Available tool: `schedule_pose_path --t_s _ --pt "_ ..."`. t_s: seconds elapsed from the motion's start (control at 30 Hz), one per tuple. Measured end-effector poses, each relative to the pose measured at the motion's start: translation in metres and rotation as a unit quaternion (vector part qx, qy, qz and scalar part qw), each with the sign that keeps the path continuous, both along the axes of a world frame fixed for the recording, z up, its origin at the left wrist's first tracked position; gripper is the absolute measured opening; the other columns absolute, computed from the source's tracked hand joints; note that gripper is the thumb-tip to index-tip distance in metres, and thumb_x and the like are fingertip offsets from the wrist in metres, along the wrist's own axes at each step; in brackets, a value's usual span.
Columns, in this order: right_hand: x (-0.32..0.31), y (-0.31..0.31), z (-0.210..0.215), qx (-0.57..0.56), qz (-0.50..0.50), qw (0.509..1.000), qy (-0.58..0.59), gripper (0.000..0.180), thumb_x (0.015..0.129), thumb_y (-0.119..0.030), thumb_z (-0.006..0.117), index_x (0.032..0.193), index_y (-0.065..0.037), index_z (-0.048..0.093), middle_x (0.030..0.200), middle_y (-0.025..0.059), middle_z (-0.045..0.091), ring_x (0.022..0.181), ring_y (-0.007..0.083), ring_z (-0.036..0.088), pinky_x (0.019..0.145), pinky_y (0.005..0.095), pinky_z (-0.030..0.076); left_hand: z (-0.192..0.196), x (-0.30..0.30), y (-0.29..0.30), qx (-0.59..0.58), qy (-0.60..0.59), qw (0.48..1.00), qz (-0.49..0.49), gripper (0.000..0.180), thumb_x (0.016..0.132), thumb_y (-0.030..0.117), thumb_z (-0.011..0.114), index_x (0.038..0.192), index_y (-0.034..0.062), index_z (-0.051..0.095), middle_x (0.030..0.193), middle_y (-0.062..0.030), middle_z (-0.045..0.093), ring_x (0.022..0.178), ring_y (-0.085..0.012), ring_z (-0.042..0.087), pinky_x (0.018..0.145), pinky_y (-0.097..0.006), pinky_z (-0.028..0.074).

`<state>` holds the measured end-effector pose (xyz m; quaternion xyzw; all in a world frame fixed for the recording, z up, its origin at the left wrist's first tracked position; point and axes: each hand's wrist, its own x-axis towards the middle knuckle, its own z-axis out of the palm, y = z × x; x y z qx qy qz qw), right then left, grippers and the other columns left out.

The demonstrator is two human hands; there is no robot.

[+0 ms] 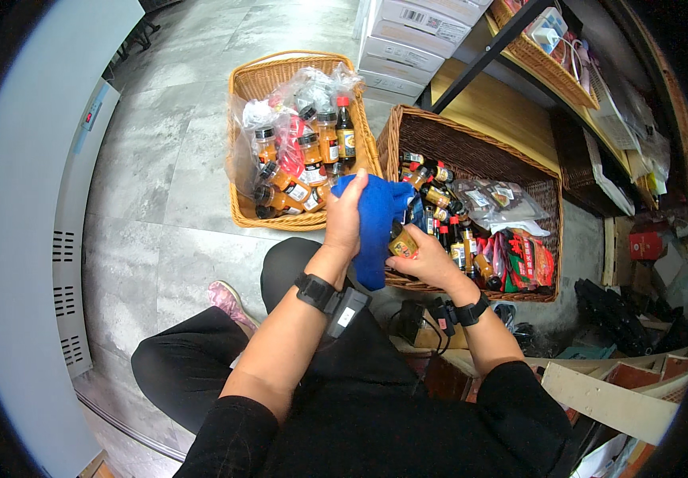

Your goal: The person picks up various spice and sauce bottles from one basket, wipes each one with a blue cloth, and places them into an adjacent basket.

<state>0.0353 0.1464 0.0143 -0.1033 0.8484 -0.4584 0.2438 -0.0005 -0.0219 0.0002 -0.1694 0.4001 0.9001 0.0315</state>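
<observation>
Beside brown basket [471, 135]: left grip [345, 219] clamped on blue cloth [374, 227], right grip [432, 260] around yellow-labelled bottle [402, 243].

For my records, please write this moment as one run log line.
left hand: holding blue fabric cloth | right hand: holding small yellow-labelled bottle | bottle: beside cloth | nearby: tan wicker basket, brown wicker basket

The short-sleeved top [344, 434] and trousers [188, 358] are black, the shoe [228, 300] pink. Black wrist straps [314, 291] carry small boxes [349, 313].
</observation>
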Motion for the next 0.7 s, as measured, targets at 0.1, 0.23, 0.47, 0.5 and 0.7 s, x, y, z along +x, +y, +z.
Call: schedule_pose_path --t_s 0.1,0.23,0.47,0.5,0.7 --pt "-0.005 0.012 -0.006 0.023 0.038 0.996 -0.080 0.051 0.071 -0.020 0.071 0.110 0.002 0.049 0.103 0.0081 0.058 0.094 0.0119 0.052 0.081 0.0266 0.042 -0.004 -0.001 -0.004 0.112 -0.032 0.990 -0.084 0.026 0.086 0.029 0.053 0.088 0.0041 0.060 0.075 -0.0068 0.062 0.063 -0.0151 0.059 0.057 -0.027 0.049" --pt "-0.007 0.021 -0.018 -0.074 0.048 0.996 -0.033 0.072 0.070 -0.021 0.071 0.128 0.005 0.038 0.119 0.0117 0.051 0.105 0.0160 0.048 0.094 0.0277 0.036 -0.004 -0.001 -0.003 0.150 -0.030 0.983 -0.102 0.025 0.086 0.027 0.055 0.098 0.0056 0.058 0.080 -0.0049 0.061 0.067 -0.0141 0.059 0.059 -0.026 0.049" --pt "-0.007 0.017 -0.015 -0.226 0.034 0.942 -0.246 0.072 0.071 -0.020 0.063 0.133 0.001 0.033 0.127 0.0096 0.045 0.116 0.0166 0.041 0.100 0.0290 0.031 0.000 -0.002 -0.003 0.239 -0.030 0.964 -0.112 0.021 0.090 0.024 0.049 0.099 0.0061 0.056 0.083 -0.0046 0.061 0.070 -0.0139 0.059 0.064 -0.027 0.051" --pt "-0.008 0.016 -0.015 -0.239 0.035 0.939 -0.244 0.073 0.071 -0.021 0.062 0.133 0.001 0.032 0.128 0.0089 0.044 0.117 0.0165 0.040 0.100 0.0293 0.031 0.005 -0.002 -0.003 0.256 -0.039 0.960 -0.107 0.022 0.091 0.025 0.047 0.097 0.0063 0.056 0.082 -0.0048 0.061 0.069 -0.0137 0.060 0.064 -0.027 0.051" --pt "-0.007 0.003 -0.024 -0.287 -0.010 0.930 -0.230 0.072 0.073 -0.024 0.060 0.133 0.003 0.031 0.130 0.0082 0.042 0.118 0.0160 0.039 0.102 0.0296 0.027 -0.014 -0.009 -0.008 0.293 0.003 0.952 -0.095 0.030 0.093 0.027 0.044 0.101 0.0015 0.057 0.094 -0.0102 0.064 0.085 -0.0192 0.062 0.081 -0.032 0.050"
